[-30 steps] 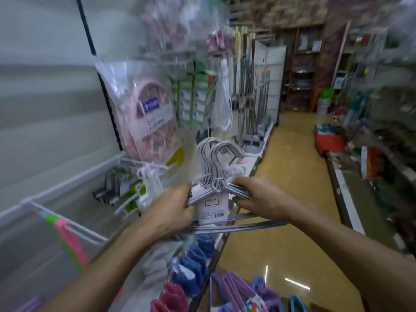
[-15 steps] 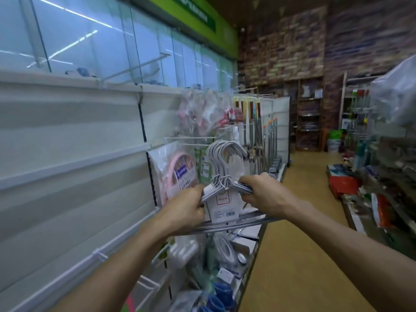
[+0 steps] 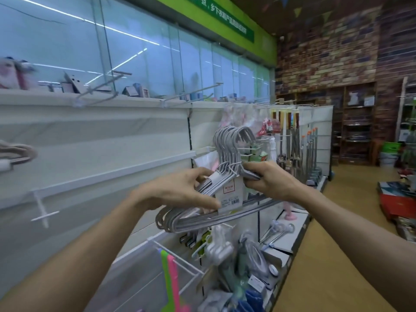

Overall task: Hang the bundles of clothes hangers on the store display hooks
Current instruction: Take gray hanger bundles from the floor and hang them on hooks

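Observation:
A bundle of grey clothes hangers with a white barcode label is held up in front of the white display wall. My left hand grips its left shoulder and the label. My right hand pinches the right shoulder just below the hook necks. The bunched hooks point upward, near a white wire display hook that sticks out from the wall. Empty long display hooks project from the wall's top rail higher up to the left.
Packaged goods hang behind the bundle. Below are wire baskets with pink and green items, white clips and blue goods. Mops and brooms stand further along. The wooden aisle floor runs to the right, with boxes on it.
The view has tilted upward from the lower shelf to the upper wall. Both hands have lifted the hanger bundle higher, bringing the hooks up among the wall's display hooks.

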### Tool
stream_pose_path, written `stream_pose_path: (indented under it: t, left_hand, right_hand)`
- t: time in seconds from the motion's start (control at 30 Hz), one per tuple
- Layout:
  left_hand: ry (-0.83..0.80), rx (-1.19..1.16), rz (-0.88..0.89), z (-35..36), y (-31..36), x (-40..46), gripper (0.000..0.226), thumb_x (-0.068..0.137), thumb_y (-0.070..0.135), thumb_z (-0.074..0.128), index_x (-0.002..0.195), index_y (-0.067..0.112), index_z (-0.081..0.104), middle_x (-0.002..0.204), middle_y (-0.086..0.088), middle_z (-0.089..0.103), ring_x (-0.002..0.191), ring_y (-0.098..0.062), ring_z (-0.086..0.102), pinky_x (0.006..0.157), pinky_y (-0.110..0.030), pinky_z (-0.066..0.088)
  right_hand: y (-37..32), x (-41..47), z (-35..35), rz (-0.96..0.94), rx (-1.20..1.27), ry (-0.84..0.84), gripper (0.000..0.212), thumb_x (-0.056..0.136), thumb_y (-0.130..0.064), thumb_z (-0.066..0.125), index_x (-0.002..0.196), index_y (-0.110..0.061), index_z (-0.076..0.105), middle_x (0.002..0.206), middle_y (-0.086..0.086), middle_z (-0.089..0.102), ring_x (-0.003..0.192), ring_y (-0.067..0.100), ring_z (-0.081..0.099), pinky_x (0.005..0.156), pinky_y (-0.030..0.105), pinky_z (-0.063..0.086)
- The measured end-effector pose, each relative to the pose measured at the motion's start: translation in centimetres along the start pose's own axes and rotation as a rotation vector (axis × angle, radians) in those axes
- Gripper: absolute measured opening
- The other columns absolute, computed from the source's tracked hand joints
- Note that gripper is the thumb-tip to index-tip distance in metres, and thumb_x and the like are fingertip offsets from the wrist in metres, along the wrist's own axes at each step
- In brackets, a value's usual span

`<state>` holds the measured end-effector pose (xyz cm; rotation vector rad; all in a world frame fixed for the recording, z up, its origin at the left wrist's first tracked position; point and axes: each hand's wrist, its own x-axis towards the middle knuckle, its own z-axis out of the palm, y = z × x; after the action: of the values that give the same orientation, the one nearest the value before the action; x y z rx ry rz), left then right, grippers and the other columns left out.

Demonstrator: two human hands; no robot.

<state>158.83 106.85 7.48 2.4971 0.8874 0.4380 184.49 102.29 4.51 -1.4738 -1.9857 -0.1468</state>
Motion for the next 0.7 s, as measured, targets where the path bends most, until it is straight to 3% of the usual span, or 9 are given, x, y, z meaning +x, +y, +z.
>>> stream_pose_path:
  t: [0.07, 0.17, 0.33, 0.5, 0.63, 0.7]
  left_hand:
    - [0.063, -0.122, 0.003, -1.3, 0.1, -1.5, 0.085, 0.058, 0.066, 0.078, 0.134, 0.038, 0.052, 0.125, 0.006, 0.061, 0.110, -0.010, 0.062, 0.099, -0.035, 0.050]
    - [0.206, -0.265, 0.030, -2.6, 0.4, -3.2, 0.080, 0.062, 0.062, 0.076, 0.133, 0.028, 0.057, 0.124, 0.006, 0.066, 0.111, -0.007, 0.064, 0.099, -0.034, 0.050]
    - [0.348, -0.470, 0.090, -3.4, 1.0, -5.4, 0.041, 0.087, 0.031, 0.071, 0.122, 0.010, 0.065, 0.118, -0.003, 0.071, 0.113, -0.018, 0.065, 0.101, -0.033, 0.047]
    - [0.404, -0.827, 0.083, -3.5, 1.5, -7.4, 0.033, 0.085, 0.022, 0.064, 0.108, -0.001, 0.070, 0.106, -0.016, 0.071, 0.102, -0.028, 0.066, 0.095, -0.037, 0.052]
    - [0.439, -0.980, 0.081, -3.1, 2.0, -9.4, 0.036, 0.086, 0.021, 0.061, 0.111, -0.003, 0.068, 0.113, -0.019, 0.070, 0.111, -0.033, 0.065, 0.093, -0.039, 0.055]
    - [0.448, -1.018, 0.094, -2.8, 2.4, -10.3, 0.033, 0.084, 0.021, 0.061, 0.108, 0.000, 0.071, 0.112, -0.020, 0.070, 0.110, -0.034, 0.066, 0.091, -0.038, 0.055]
  right_hand:
    - [-0.7, 0.9, 0.6, -0.042, 0.037, 0.006, 0.017, 0.084, -0.010, 0.070, 0.100, -0.015, 0.069, 0.080, -0.003, 0.068, 0.065, 0.005, 0.057, 0.058, 0.018, 0.041]
    - [-2.5, 2.3, 1.4, -0.127, 0.074, -0.017, 0.020, 0.083, -0.013, 0.068, 0.103, -0.009, 0.068, 0.076, -0.001, 0.066, 0.066, 0.007, 0.056, 0.061, 0.028, 0.043]
    - [-5.6, 4.0, 2.8, -0.214, 0.162, -0.108, 0.021, 0.083, -0.015, 0.068, 0.104, -0.013, 0.068, 0.082, 0.000, 0.067, 0.074, 0.014, 0.062, 0.067, 0.032, 0.049]
    - [-8.7, 4.6, 3.7, -0.284, 0.293, -0.249, 0.016, 0.083, -0.002, 0.067, 0.099, -0.006, 0.068, 0.075, -0.003, 0.064, 0.063, 0.004, 0.057, 0.061, 0.016, 0.046]
    - [-10.9, 4.5, 4.4, -0.341, 0.382, -0.359, 0.019, 0.082, 0.000, 0.065, 0.079, -0.019, 0.063, 0.068, -0.010, 0.060, 0.062, 0.003, 0.056, 0.061, 0.020, 0.048]
    - [-12.0, 4.4, 4.9, -0.370, 0.402, -0.402, 0.015, 0.083, 0.004, 0.065, 0.080, -0.011, 0.063, 0.067, -0.010, 0.060, 0.060, 0.000, 0.055, 0.060, 0.015, 0.046]
